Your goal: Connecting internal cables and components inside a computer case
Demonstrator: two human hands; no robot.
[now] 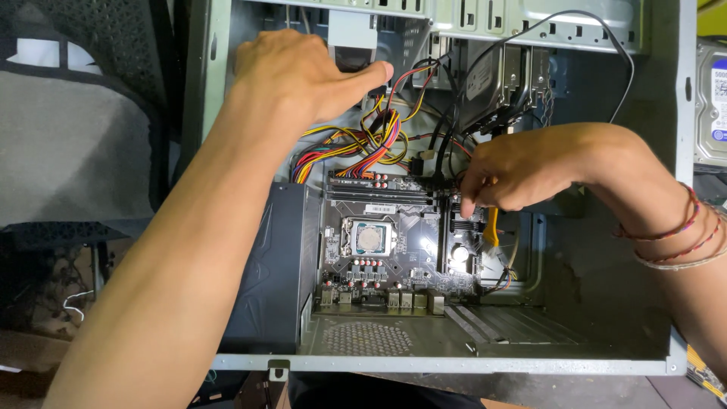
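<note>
Left hand (299,72), upper centre: loosely curled, palm down, thumb against cable bundle (363,144); grip not discernible. Right hand (522,170), centre right: fingers pinched on yellow-handled tool (492,226) over motherboard (394,242) at centre; tip hidden. Both forearms reaching into open case (454,363). Drive (710,98) cut off at right edge.

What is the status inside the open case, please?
Left hand resting on multicoloured cable bundle. Right hand pinching at black motherboard edge, yellow-handled tool beneath. Black cables crowd the spot.
</note>
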